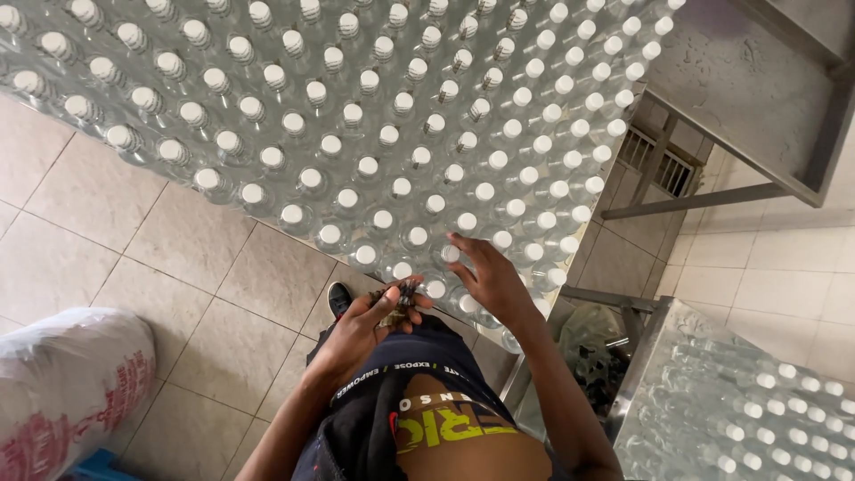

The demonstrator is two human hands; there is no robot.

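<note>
A large block of clear plastic bottles with white caps [374, 116] stands packed in rows in front of me, seen from above. My right hand [488, 278] reaches over the near edge of the block, fingertips on a white cap [451, 254]. My left hand [365, 325] is held close to my body, closed around a small bunch of dark, small objects [401, 296]; what they are I cannot tell.
A white filled sack with red print [67, 383] lies at the lower left on the tiled floor [178, 258]. A metal table frame [766, 107] stands at the upper right, a floor drain grate [659, 160] beneath it. More capped bottles [757, 410] sit at the lower right.
</note>
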